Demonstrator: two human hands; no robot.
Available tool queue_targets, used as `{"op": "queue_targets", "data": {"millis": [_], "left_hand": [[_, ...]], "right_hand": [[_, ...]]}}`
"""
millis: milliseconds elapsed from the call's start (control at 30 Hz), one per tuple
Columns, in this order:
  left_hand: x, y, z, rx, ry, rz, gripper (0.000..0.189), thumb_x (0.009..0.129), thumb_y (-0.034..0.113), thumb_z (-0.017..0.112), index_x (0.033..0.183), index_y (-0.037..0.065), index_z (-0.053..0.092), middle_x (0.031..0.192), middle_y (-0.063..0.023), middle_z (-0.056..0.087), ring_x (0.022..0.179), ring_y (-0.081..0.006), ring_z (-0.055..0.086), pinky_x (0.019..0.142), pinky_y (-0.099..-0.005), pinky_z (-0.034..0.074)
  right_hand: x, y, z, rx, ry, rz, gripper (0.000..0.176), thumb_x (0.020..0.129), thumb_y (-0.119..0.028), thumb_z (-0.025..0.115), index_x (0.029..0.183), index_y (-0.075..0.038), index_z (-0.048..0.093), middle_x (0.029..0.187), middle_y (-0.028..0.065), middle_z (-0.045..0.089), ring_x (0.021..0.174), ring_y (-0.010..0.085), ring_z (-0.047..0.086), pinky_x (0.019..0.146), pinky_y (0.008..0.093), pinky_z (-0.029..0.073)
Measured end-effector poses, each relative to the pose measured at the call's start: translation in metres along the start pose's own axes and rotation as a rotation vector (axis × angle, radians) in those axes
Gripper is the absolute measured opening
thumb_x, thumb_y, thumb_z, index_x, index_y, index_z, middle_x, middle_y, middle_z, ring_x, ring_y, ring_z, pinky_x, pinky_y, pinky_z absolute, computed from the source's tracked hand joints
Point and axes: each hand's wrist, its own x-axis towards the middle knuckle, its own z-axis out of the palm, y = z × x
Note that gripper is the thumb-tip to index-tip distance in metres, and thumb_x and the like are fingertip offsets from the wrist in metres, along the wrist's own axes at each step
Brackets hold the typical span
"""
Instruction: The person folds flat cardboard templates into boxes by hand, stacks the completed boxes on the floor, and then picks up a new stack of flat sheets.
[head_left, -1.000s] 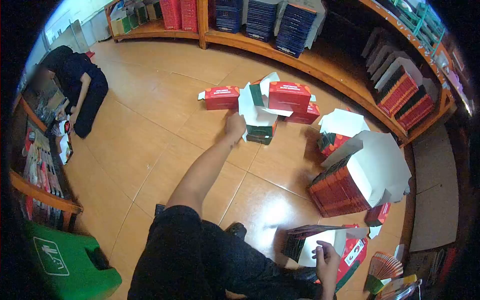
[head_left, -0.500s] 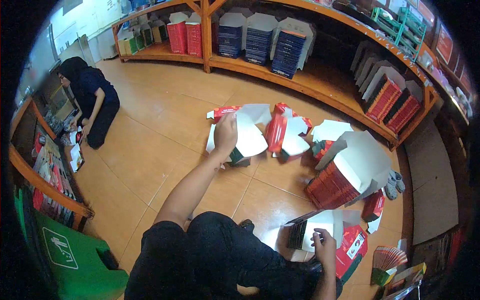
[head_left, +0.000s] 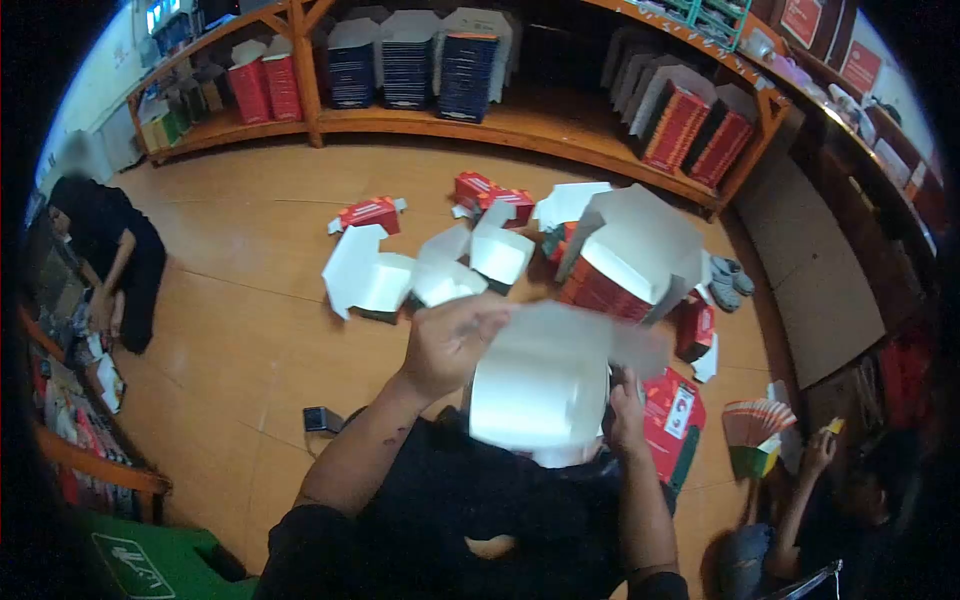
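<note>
Held carton (head_left: 540, 395): one; blue stacks (head_left: 408, 72): three; clogs (head_left: 722, 290): two.

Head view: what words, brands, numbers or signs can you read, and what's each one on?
No word or number is legible.
Green bin: a white framed pictogram, no readable words.
Red boxes: white print, too blurred.
Red sheet: marks on its white label, too small.
Blue stacks: faint print near the bottom, too small.
Red posters, upper right: pale marks, too blurred.
Held box: no text on its white inside.

Open passage over glossy tan tiled floor (head_left: 230, 300) at left, white-lined cardboard boxes (head_left: 445, 286) barring the front, tall red-sided carton stack (head_left: 628, 252) blocking front right.
</note>
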Motion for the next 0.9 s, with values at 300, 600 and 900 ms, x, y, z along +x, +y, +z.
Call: {"op": "queue_targets", "data": {"millis": [300,600,900], "left_hand": [[-0.058,-0.022,0.088,-0.46,0.196,-0.151,0.051,0.09,0.014,0.069,0.131,-0.001,0.044,0.141,-0.017,0.043,0.131,-0.025,0.043,0.106,-0.0375,0.037],[-0.093,-0.048,0.103,-0.491,-0.301,-0.331,0.039,0.093,0.014,0.066,0.126,-0.002,0.054,0.126,-0.0128,0.057,0.116,-0.0211,0.053,0.097,-0.0347,0.044],[-0.094,-0.03,0.098,-0.256,-0.156,-0.036,0.035,0.085,0.021,0.072,0.113,0.006,0.057,0.123,-0.0146,0.05,0.108,-0.029,0.055,0.093,-0.0385,0.044]], "right_hand": [[-0.022,-0.029,-0.036,-0.249,0.353,0.05,0.032,0.094,-0.028,0.064,0.114,-0.003,0.061,0.107,0.0098,0.066,0.1,0.0236,0.063,0.091,0.0403,0.05],[-0.023,-0.019,-0.051,0.073,0.034,-0.022,0.068,0.088,-0.046,0.066,0.133,0.001,0.046,0.131,0.0159,0.051,0.126,0.0308,0.048,0.106,0.0445,0.039],[-0.029,-0.02,-0.101,-0.318,0.211,0.134,0.054,0.091,-0.018,0.064,0.136,0.001,0.042,0.129,0.0098,0.051,0.12,0.0218,0.049,0.102,0.0375,0.04]]}}
